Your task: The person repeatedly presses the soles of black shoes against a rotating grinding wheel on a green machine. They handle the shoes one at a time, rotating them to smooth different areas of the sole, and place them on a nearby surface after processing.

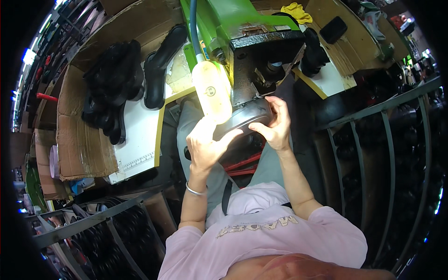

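Between my two hands is a glossy black shoe sole (249, 115), its far edge up against the working head of a green machine (266, 39). My left hand (205, 143) grips the sole's left end, thumb along the near side, under a bright yellow-white lamp (212, 91) that covers part of the fingers. On the right end, my right hand (276, 125) is closed around the sole, thumb on the near edge and fingers over the far side. The spot where the sole meets the machine is partly hidden.
A cardboard-walled white table (135, 154) on the left carries a heap of black soles (114, 74) and a long single sole (161, 70). More black soles (312, 53) and a yellow cloth (297, 13) lie right of the machine. Metal racks (389, 154) flank me.
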Tool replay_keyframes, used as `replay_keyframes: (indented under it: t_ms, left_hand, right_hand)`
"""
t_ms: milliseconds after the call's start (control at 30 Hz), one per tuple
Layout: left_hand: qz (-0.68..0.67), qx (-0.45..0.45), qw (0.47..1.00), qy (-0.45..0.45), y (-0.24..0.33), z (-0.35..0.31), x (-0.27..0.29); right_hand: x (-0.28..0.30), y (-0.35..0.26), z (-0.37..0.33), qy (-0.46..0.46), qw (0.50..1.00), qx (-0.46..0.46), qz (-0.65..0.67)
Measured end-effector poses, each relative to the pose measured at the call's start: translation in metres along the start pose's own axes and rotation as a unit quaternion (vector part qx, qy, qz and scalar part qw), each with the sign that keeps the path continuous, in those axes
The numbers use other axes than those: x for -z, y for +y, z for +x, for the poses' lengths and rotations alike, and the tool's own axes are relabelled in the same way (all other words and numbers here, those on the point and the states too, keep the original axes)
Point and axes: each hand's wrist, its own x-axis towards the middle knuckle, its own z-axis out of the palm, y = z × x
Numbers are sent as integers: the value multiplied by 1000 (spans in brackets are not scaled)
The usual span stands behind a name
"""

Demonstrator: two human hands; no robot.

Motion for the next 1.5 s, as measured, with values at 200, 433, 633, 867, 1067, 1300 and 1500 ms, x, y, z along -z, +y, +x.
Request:
replay_keyframes:
  t_ms: [200, 433, 633, 867, 1067, 1300, 1500]
  left_hand:
    - [-89, 79, 993, 13, -14, -23, -10]
    - [-251, 221, 929, 157, -31, -87, -57]
    - [-397, 222, 865, 212, -38, -108, -94]
    - [-387, 129, 905, 121, -27, -86, -70]
    - [-166, 227, 944, 170, -75, -56, -30]
    - [304, 57, 938, 158, -173, -7, 15]
    - [484, 32, 867, 110, -243, 13, 51]
  right_hand:
    - [0, 13, -6, -23, 998, 7, -51]
    - [-21, 27, -18, -3, 999, -2, -53]
    - [-33, 8, -21, -53, 993, 30, -103]
    - [44, -69, -24, -212, 954, 13, -212]
    - [160, -138, -13, 129, 923, 289, -217]
    - [240, -33, 154, 266, 876, 332, -229]
    - [290, 58, 171, 308, 871, 209, -322]
